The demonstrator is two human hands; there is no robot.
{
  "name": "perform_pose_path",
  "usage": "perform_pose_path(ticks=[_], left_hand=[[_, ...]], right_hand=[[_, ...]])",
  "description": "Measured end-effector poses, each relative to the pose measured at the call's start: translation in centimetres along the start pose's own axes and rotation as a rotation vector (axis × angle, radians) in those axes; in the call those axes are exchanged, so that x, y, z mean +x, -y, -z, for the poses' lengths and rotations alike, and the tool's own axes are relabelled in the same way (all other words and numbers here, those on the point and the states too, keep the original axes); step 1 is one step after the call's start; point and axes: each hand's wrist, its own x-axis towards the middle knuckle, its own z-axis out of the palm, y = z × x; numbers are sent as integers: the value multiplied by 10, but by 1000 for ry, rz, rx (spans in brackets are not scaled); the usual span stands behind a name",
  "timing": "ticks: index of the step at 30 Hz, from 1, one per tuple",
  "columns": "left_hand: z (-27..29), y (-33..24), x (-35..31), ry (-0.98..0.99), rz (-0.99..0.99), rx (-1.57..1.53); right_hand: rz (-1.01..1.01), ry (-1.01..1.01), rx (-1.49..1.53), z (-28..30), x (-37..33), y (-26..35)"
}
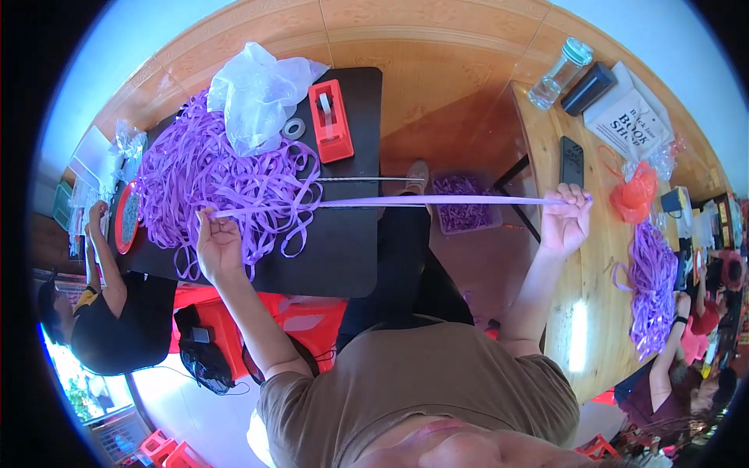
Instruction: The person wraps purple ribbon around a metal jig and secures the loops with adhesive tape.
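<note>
A flat purple ribbon [437, 200] runs taut, nearly level, between my two hands. My left hand [219, 248] pinches it at the front of a big tangled heap of purple ribbon [175, 156] on the dark table [339, 261]. Out to the right, my right hand [565, 221] is closed on the other end, beside the wooden table's edge. Two thin metal rods [370, 179] stick out from the dark table's right side. The ribbon passes close along the nearer one; whether they touch I cannot tell.
Behind the heap are a translucent plastic bag [257, 101], a tape roll [294, 129] and a red tape dispenser [331, 121]. A plastic bin [468, 228] of purple pieces stands on the floor. The wooden table [538, 140] holds a phone [572, 160] and more ribbon [654, 288]. People work at both sides.
</note>
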Motion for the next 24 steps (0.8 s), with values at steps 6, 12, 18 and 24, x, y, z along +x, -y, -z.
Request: perform_pose_path(ticks=[6, 12, 18, 24], left_hand=[[28, 4, -1, -126, -5, -43], [18, 7, -11, -71, -30, -93], [4, 6, -12, -129, -27, -208], [13, 4, -8, -37, 34, -231]], right_hand=[[36, -81, 34, 5, -4, -4], [11, -171, 38, 21, -10, 1], [-37, -219, 41, 25, -11, 3], [-56, -356, -22, 31, -14, 7]])
